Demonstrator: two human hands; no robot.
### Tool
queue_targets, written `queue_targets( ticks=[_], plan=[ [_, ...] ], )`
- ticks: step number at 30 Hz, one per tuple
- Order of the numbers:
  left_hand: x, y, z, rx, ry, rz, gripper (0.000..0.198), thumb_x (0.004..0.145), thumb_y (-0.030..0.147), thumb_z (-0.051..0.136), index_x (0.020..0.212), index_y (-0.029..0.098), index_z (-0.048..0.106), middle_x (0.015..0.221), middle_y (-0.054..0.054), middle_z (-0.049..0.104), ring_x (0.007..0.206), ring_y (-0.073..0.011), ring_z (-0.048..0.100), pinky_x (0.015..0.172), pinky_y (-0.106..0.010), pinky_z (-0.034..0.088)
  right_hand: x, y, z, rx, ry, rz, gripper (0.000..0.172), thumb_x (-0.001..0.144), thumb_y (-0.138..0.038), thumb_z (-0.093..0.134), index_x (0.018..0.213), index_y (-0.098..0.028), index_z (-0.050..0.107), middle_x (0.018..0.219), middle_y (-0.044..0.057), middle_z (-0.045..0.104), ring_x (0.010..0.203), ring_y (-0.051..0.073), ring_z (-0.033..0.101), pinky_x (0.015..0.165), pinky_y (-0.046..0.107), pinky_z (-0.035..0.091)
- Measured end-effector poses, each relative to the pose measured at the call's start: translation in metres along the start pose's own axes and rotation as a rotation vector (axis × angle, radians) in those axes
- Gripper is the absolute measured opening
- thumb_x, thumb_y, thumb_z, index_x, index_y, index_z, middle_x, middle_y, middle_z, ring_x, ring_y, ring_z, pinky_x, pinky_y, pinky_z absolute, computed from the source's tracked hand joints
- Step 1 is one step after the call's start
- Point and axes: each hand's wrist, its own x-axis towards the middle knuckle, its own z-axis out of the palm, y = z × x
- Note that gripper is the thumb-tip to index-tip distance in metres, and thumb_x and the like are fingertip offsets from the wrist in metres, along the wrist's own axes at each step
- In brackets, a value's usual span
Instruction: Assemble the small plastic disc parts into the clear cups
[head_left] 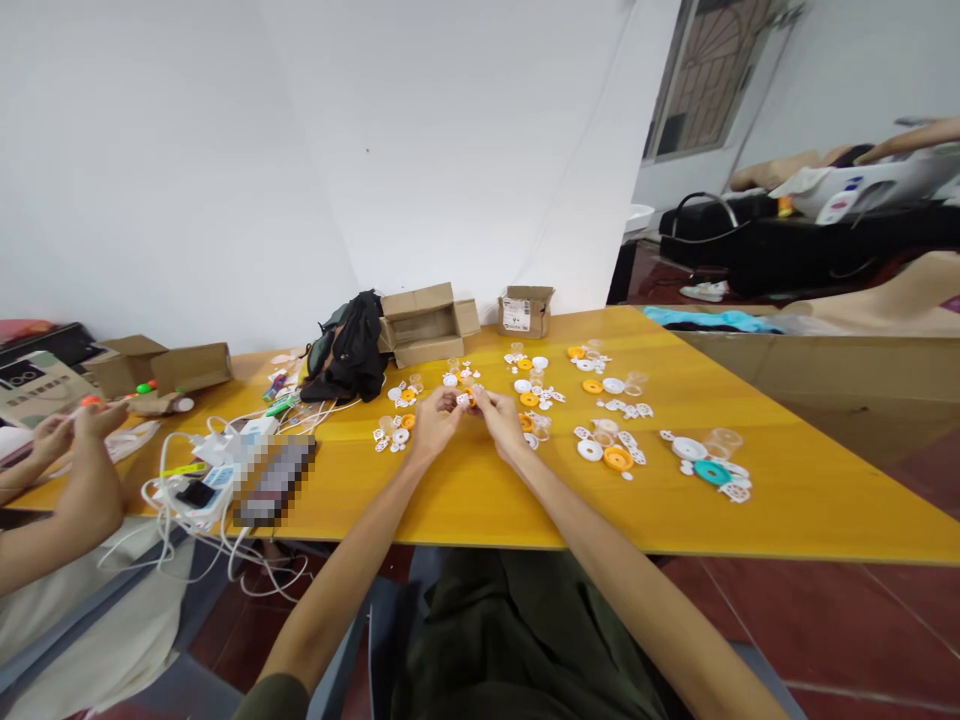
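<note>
Both my hands are raised close together over the middle of the table. Pinched in the fingers of my left hand (pixel 437 422) is a small white plastic piece with holes (pixel 462 399). My right hand (pixel 501 420) is closed on a small orange plastic part (pixel 472 396), right against the white piece; whether the two are joined I cannot tell. Around my hands lie groups of loose plastic parts: an orange ring (pixel 618 459), a white ring (pixel 589 450), a teal ring (pixel 712 472), clear cups (pixel 726 441) and flat white pieces with holes (pixel 735 490).
An open cardboard box (pixel 424 330) and a smaller box (pixel 526 312) stand by the wall beside a black bag (pixel 352 350). At left, a phone (pixel 276 482) lies near a power strip (pixel 217 480) with tangled white cables. A co-worker's hands (pixel 94 425) work further left.
</note>
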Motion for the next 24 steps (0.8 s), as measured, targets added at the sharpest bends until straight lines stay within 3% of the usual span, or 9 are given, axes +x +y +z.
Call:
queue_targets(
  ticks=[17,24],
  plan=[
    [-0.0014,-0.0041,0.0081,-0.157,0.053,-0.117,0.027,0.075,0.041,0.078,0.082,0.016,0.073,0.072,-0.005,0.077,0.071,-0.0215,0.076,0.068,-0.032,0.064,-0.0013,0.0015,0.0024,-0.048,0.022,-0.048,0.053,0.070,-0.073,0.064,0.059,-0.021,0.067,0.064,0.004,0.067,0.072,0.023,0.063,0.073,0.036,0.055],
    [-0.0034,-0.0068,0.0078,-0.099,0.046,-0.065,0.018,0.078,0.035,0.074,0.083,0.017,0.073,0.075,-0.004,0.078,0.071,-0.0208,0.076,0.068,-0.031,0.063,-0.0004,0.0039,0.0021,-0.069,0.022,-0.059,0.056,0.071,-0.076,0.061,0.062,-0.021,0.070,0.065,0.004,0.069,0.075,0.025,0.064,0.076,0.038,0.055]
  ],
)
